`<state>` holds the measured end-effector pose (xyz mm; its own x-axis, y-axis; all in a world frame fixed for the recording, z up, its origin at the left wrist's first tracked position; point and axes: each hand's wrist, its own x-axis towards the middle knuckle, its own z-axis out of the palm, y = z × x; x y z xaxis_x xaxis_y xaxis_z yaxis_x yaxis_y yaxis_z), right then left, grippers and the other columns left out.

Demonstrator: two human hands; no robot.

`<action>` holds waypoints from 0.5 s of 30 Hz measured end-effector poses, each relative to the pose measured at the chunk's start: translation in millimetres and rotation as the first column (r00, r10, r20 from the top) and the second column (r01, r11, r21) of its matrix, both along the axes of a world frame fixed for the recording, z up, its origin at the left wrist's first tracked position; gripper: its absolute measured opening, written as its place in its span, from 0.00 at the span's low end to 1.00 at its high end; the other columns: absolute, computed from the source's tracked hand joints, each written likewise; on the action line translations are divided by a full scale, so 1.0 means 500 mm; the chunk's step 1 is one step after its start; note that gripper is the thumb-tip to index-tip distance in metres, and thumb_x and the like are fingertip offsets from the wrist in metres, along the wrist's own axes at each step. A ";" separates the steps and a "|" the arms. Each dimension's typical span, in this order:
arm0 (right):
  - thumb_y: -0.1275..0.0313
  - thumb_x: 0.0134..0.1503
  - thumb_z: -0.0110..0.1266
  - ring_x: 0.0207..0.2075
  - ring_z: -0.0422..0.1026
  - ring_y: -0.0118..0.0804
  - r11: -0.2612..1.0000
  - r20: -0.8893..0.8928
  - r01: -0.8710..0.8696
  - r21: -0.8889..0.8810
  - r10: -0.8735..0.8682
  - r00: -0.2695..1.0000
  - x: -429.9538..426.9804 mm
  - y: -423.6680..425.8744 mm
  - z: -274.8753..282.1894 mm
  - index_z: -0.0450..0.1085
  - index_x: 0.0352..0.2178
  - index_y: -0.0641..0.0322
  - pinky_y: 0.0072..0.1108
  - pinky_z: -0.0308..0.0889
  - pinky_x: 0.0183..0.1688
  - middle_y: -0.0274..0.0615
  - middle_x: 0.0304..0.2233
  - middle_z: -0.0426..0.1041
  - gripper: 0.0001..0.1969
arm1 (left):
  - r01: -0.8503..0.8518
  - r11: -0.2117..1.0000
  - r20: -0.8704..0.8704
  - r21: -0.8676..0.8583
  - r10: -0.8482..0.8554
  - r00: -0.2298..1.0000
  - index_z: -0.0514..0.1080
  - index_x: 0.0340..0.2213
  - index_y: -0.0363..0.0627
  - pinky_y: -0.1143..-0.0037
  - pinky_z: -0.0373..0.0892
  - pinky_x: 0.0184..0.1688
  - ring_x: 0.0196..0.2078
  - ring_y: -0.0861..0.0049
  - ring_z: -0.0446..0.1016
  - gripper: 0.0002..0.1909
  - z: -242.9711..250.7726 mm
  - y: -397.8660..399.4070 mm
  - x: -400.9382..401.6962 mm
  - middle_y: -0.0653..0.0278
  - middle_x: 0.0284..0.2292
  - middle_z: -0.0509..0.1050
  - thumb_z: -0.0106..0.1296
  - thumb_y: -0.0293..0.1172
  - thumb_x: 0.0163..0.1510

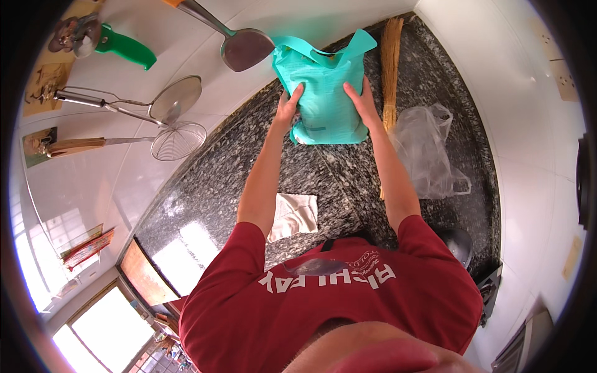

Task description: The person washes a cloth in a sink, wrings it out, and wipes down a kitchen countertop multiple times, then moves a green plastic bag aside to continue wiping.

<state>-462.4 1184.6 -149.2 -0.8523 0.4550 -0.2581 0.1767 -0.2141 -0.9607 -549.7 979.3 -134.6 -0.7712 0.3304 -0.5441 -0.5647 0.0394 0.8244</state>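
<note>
A turquoise non-woven tote bag [329, 105] is held between my two hands over the far part of the counter, close to the wall. My left hand [288, 106] grips its left side, thumb on the near face. On the opposite side, my right hand [363, 103] holds it the same way. The bag bulges with something inside, and its handle loops stand up at the top. What fills it is hidden. Whether its base rests on the granite countertop [233, 172] cannot be told.
A straw whisk broom [391, 60] and a translucent plastic bag [422, 149] lie to the right. A white cloth [296, 215] lies nearer me. On the left wall hang a wok spatula [248, 49], a green-handled tool [126, 49], a mesh skimmer [176, 97] and a wire strainer [178, 141].
</note>
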 end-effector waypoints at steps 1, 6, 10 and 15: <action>0.50 0.49 0.64 0.55 0.65 0.48 1.000 0.006 -0.006 -0.009 0.006 1.000 -0.005 0.002 0.004 0.50 0.62 0.63 0.34 0.64 0.54 0.54 0.55 0.63 0.48 | -0.006 1.000 0.006 -0.009 0.006 1.000 0.57 0.57 0.32 0.70 0.65 0.53 0.51 0.65 0.69 0.45 -0.009 0.004 0.000 0.51 0.51 0.69 0.59 0.55 0.51; 0.53 0.49 0.66 0.48 0.70 0.44 0.997 0.023 0.029 -0.074 -0.027 0.999 0.024 -0.019 0.016 0.55 0.58 0.65 0.31 0.67 0.48 0.50 0.50 0.67 0.43 | -0.075 0.996 -0.221 0.050 0.084 0.972 0.60 0.55 0.30 0.70 0.68 0.50 0.47 0.67 0.72 0.42 -0.019 0.019 0.044 0.51 0.48 0.71 0.60 0.52 0.51; 0.55 0.47 0.68 0.47 0.70 0.43 0.990 0.052 0.111 -0.092 -0.106 0.993 0.139 -0.042 0.007 0.56 0.57 0.67 0.30 0.67 0.47 0.50 0.50 0.67 0.43 | -0.109 0.994 -0.195 0.003 0.108 0.975 0.64 0.52 0.28 0.70 0.69 0.50 0.45 0.68 0.74 0.40 0.005 0.006 0.155 0.52 0.45 0.74 0.63 0.50 0.48; 0.55 0.47 0.68 0.48 0.70 0.43 0.983 0.155 0.183 -0.030 -0.177 0.972 0.282 -0.092 0.059 0.56 0.57 0.68 0.30 0.67 0.47 0.50 0.51 0.67 0.44 | -0.114 0.992 -0.123 -0.053 0.107 0.987 0.67 0.49 0.29 0.72 0.69 0.47 0.43 0.72 0.73 0.35 0.021 -0.026 0.302 0.55 0.44 0.74 0.61 0.48 0.51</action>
<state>-321.4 1138.4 -119.5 -0.7071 0.5830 -0.4001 0.2733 -0.2965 -0.9151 -398.7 966.5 -124.0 -0.8620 0.2089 -0.4618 -0.4656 0.0335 0.8843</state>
